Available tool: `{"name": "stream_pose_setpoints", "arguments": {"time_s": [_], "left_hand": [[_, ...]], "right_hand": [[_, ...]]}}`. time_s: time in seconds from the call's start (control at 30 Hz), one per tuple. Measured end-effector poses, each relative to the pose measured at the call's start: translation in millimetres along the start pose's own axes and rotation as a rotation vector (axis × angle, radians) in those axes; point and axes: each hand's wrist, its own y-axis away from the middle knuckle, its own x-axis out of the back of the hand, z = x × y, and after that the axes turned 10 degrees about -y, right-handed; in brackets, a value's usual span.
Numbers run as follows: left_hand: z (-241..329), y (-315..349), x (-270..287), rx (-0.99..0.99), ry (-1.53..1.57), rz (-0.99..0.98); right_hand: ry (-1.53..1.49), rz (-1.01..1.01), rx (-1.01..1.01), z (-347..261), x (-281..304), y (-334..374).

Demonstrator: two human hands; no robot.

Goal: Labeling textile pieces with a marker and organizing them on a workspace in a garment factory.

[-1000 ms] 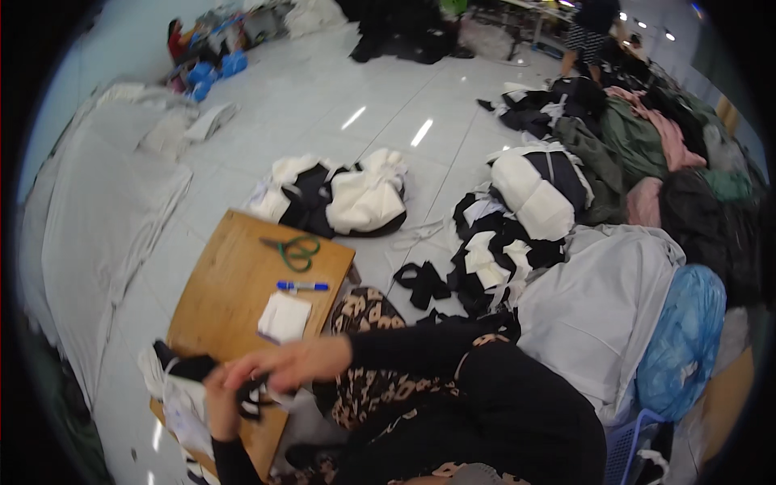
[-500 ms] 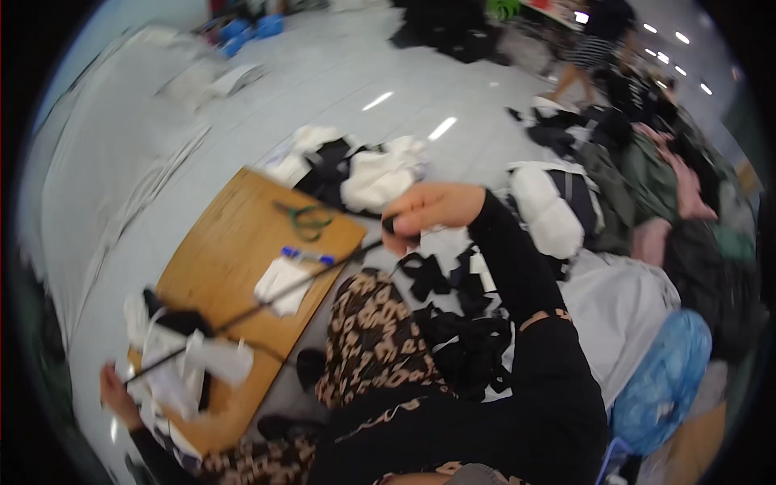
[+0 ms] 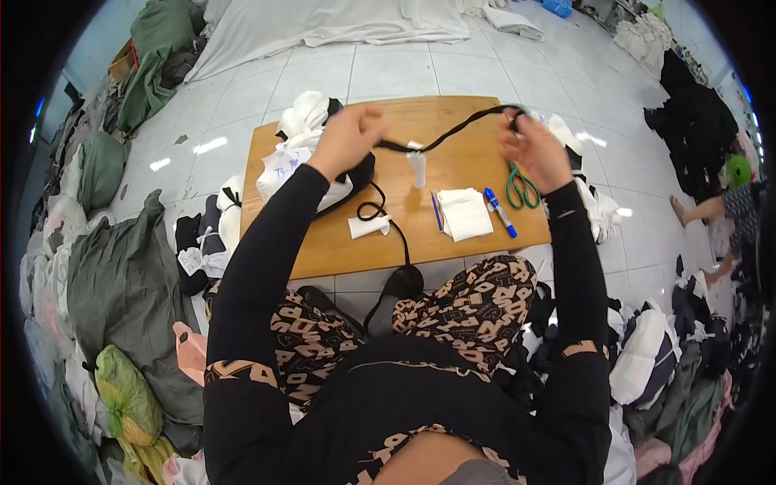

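A black fabric cord (image 3: 453,132) sags between my two raised hands over the low wooden table. My left hand (image 3: 343,145) is closed at the cord's left part, above a bundle of white and black cloth (image 3: 347,187) with a marked paper label. My right hand (image 3: 540,152) has its fingers curled around the cord's other part, beyond the green-handled scissors (image 3: 521,190). Another length of black cord (image 3: 400,234) loops over the table's near edge toward my lap. A small white strip or roll (image 3: 417,168) stands beneath the sagging cord, slightly blurred.
On the wooden table (image 3: 323,257) lie a stack of white paper slips (image 3: 466,215), a blue marker (image 3: 501,213) and a folded white piece (image 3: 368,227). Cloth heaps surround me, including grey-green cloth (image 3: 133,275) at left. Another person's leg (image 3: 702,212) shows at right.
My view has swung round to face the table squarely. My hands, widely apart with the cord taut before, are now closer together, and the cord hangs slack between them.
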Motion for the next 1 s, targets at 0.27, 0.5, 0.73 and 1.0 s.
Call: {"name": "stream_pose_setpoints", "arguments": {"time_s": [0.27, 0.5, 0.73, 1.0], "left_hand": [[-16, 64, 97, -0.040, -0.349, -0.829], [-106, 101, 108, 0.055, -0.001, -0.509], [-100, 104, 148, 0.144, -0.027, -0.632], [-110, 93, 131, 0.144, 0.089, -0.639]], "right_hand": [[1.190, -0.086, 0.140, 209, -57, 43], [1.241, 0.675, -0.011, 235, -141, -5], [1.252, -0.290, 0.158, 109, -114, 19], [1.064, -0.146, 0.236, 57, -134, 21]]}}
